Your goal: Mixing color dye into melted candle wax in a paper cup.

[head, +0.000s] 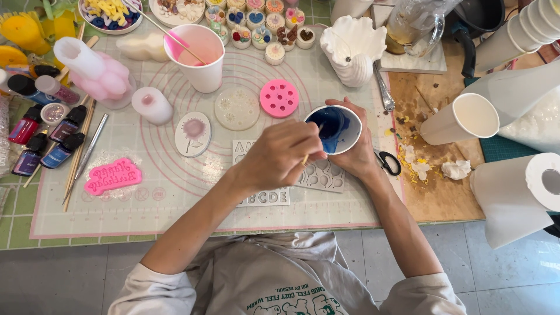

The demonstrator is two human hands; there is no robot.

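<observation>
My right hand is wrapped around a white paper cup holding dark blue liquid, tilted a little toward me above the mat. My left hand pinches a thin wooden stick whose tip dips into the blue liquid. Both hands hover over a clear mould with small shapes and a clear letter mould lying on the pink-lined silicone mat.
Behind stand a pink cup with a stick, a pink round mould, a clear round mould and a white shell-shaped vase. Scissors, an empty paper cup and a paper towel roll are at right. Dye bottles and a pink lettering mould lie left.
</observation>
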